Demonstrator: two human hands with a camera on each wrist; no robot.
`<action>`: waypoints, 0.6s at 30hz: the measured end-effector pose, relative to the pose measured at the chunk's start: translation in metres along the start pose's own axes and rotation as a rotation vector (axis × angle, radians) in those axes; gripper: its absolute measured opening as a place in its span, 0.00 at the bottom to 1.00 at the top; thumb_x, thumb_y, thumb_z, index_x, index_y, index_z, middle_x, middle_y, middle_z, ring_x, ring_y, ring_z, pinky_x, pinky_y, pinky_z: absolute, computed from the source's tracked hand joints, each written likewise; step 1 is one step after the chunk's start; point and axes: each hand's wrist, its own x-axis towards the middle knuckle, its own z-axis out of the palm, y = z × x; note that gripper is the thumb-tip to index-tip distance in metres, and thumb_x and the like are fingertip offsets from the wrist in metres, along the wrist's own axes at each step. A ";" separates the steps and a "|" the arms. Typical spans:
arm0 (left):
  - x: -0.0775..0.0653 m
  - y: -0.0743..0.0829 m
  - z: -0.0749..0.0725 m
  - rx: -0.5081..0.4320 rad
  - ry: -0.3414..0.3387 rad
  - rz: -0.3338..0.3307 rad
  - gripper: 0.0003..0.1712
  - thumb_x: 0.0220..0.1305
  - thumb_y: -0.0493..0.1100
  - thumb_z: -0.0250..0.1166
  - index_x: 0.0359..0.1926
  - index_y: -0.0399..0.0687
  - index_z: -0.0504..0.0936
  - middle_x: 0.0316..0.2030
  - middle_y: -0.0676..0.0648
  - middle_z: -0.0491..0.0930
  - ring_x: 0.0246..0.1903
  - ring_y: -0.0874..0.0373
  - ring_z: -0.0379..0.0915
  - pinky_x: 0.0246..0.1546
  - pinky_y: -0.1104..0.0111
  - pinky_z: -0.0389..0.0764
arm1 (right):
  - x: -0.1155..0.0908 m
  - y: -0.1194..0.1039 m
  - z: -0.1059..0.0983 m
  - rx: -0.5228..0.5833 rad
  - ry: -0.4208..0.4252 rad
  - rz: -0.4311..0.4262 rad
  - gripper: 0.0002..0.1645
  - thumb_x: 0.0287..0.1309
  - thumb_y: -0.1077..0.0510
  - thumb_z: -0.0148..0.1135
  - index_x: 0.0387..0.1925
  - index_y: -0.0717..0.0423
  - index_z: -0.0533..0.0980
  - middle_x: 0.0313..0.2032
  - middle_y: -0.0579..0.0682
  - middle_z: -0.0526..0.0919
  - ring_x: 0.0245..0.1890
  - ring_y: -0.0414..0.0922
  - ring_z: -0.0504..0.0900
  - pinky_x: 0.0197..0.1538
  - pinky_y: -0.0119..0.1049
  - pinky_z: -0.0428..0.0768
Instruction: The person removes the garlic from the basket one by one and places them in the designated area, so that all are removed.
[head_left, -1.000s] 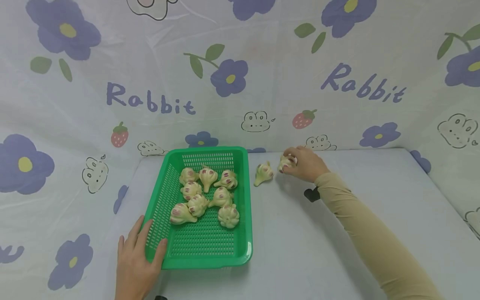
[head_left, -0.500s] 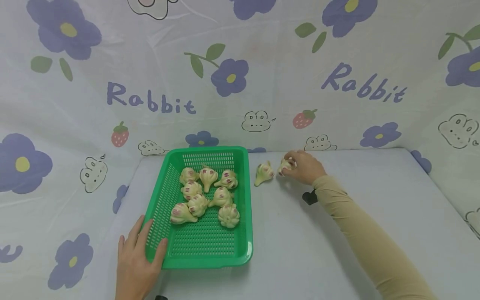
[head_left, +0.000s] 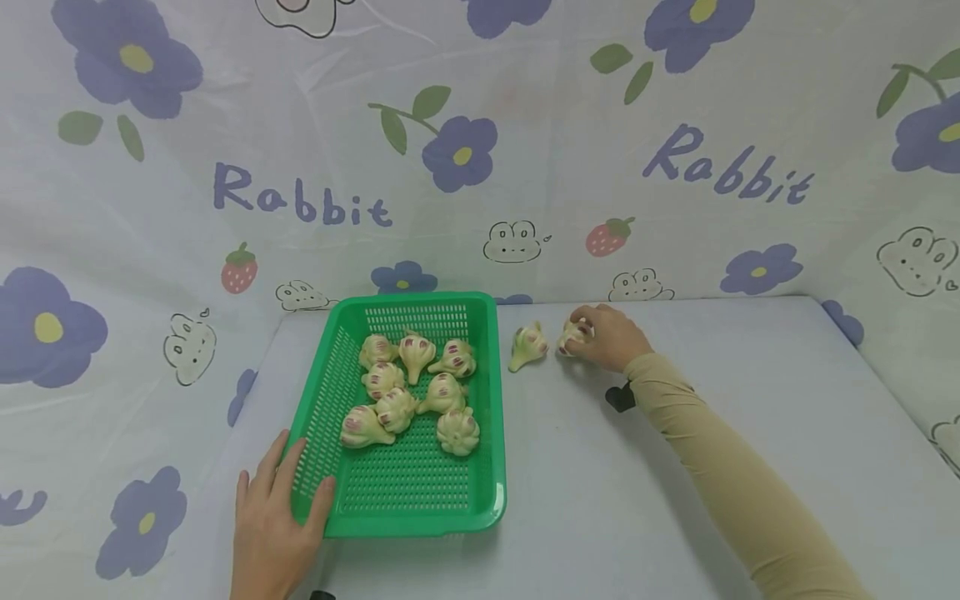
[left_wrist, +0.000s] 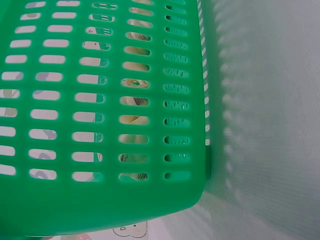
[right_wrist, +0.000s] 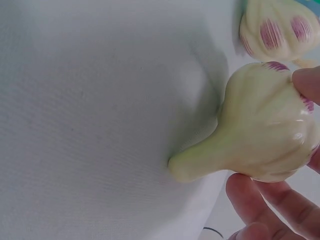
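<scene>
My right hand (head_left: 613,337) pinches a garlic bulb (head_left: 575,335) at the back of the table, right of the basket. In the right wrist view this garlic bulb (right_wrist: 265,127) lies between thumb and fingers, its stem end down by the white surface. A second garlic bulb (head_left: 529,345) rests on the table just left of it. Several pale bulbs with purple marks (head_left: 416,354) sit inside a green slotted basket (head_left: 492,400). My left hand (head_left: 273,521) rests with spread fingers on the basket's front left corner; the left wrist view shows only the basket wall (left_wrist: 110,200).
A white cloth printed with flowers and rabbits (head_left: 540,150) hangs behind the table's back edge. The white tabletop (head_left: 750,400) stretches to the right of the basket. A small black object (head_left: 621,397) shows beneath my right wrist.
My right hand has come slightly down and toward me with the garlic bulb between its fingers. The left hand, basket and other bulbs stay where they were.
</scene>
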 end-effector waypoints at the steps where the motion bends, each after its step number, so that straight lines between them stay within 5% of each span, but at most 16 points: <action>1: 0.000 0.000 0.000 0.000 0.000 0.000 0.36 0.70 0.53 0.66 0.72 0.41 0.72 0.74 0.34 0.66 0.68 0.28 0.66 0.69 0.24 0.52 | 0.000 0.000 0.000 0.000 -0.001 0.003 0.30 0.60 0.46 0.71 0.60 0.55 0.79 0.53 0.63 0.83 0.51 0.61 0.82 0.52 0.62 0.83; 18: 0.001 0.002 -0.002 0.005 -0.006 -0.006 0.35 0.70 0.53 0.66 0.71 0.40 0.72 0.74 0.34 0.66 0.68 0.28 0.66 0.69 0.23 0.52 | -0.001 0.000 -0.002 0.003 -0.009 0.022 0.30 0.61 0.46 0.72 0.60 0.56 0.79 0.53 0.63 0.83 0.52 0.61 0.82 0.56 0.62 0.82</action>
